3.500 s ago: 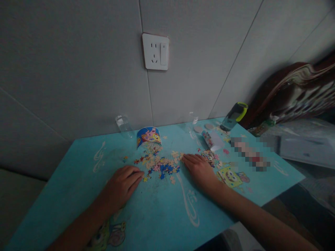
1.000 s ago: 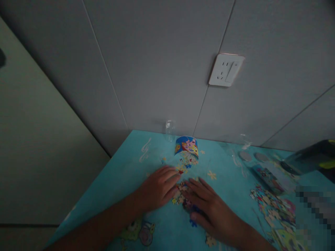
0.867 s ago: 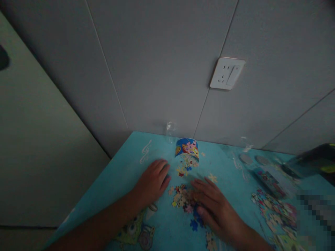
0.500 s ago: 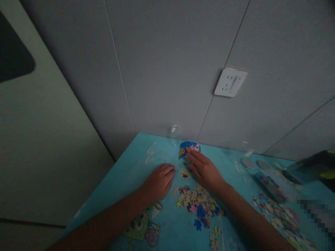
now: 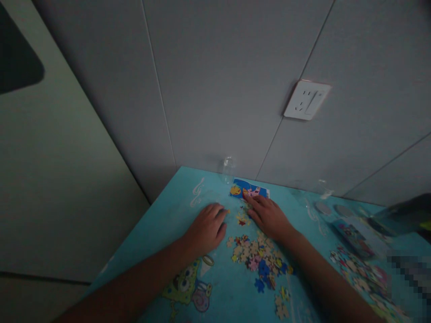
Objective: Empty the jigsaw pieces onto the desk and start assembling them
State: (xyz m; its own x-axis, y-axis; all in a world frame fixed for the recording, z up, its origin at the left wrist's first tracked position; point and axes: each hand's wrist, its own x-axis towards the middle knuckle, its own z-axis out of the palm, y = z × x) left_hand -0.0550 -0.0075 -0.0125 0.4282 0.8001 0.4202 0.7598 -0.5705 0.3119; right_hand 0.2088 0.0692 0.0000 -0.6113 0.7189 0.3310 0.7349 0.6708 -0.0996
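Blue card: compared with half a second ago, the blue rectangular paper card with pink and yellow cartoon print [image 5: 247, 185] has gone from an arched curl to nearly flat, its right end now showing past the fingers.
Card's place: at the far edge of the turquoise cartoon-printed desk [image 5: 164, 197], near the grey panelled wall [image 5: 215, 89]; long axis runs left to right, roughly along that edge.
Right hand: the bare right hand [image 5: 269, 215] is nearer the card, reaching from the near right, fingertips over its lower middle. The card lies just ahead of this grip and extends to both sides of it. Fingers are extended and slightly spread, palm down, pinching nothing visible; they appear to be pressing the card down.
Left hand: the bare left hand [image 5: 205, 229] rests on the desk, left of and nearer than the card, apart from it. Its fingers are bent and close together beside a tiny yellow-orange piece [image 5: 229, 211]; I cannot tell whether this grip pinches it.
Loose pieces: a small cluster of yellow and red cardboard puzzle pieces [image 5: 242, 219] lies between the hands, just below the card; a larger heap of tan, pink and blue puzzle pieces [image 5: 257, 255] spreads nearer the wearer.
Clear cup: a transparent plastic cup [image 5: 229, 170] stands just beyond the card's left end.
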